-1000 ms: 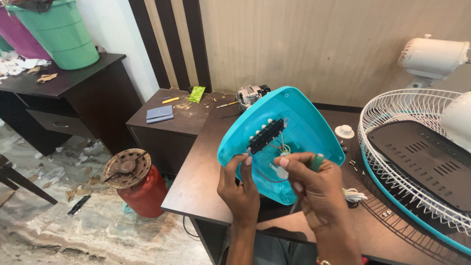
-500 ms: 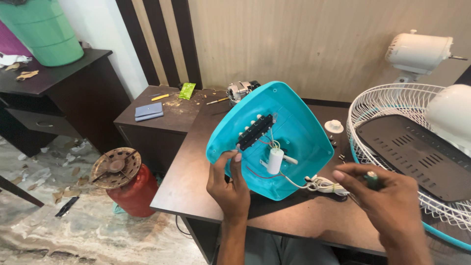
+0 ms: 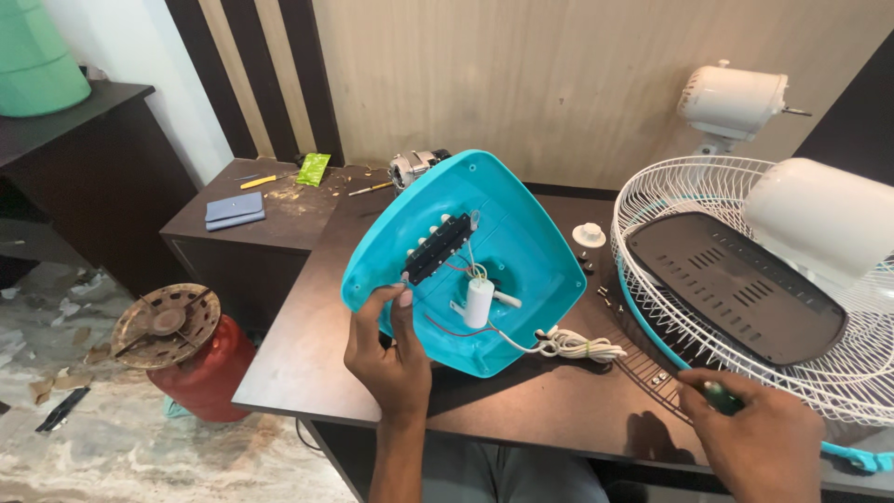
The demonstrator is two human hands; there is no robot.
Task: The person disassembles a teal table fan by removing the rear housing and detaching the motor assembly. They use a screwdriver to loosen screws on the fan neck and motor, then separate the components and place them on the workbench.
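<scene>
Turquoise base [image 3: 521,233] stays tilted, pinched in your left hand [image 3: 391,354]; your right hand [image 3: 759,438], fingers curled around the screwdriver [image 3: 722,399], has withdrawn, leaving the wiring exposed.

A single head-worn view looks down, close over the dark table [image 3: 307,363].

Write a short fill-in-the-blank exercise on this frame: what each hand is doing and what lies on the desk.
1. The left hand grips the lower edge of the ______-coloured fan base, tilted up off the desk.
2. Inside the base, wires lead to a small white ______-shaped part.
3. The right hand holds a tool with a ______ handle.
4. Right of the base lies a white wire ______ with a dark panel on it.

Missing words: turquoise; cylinder; green; grille
</scene>
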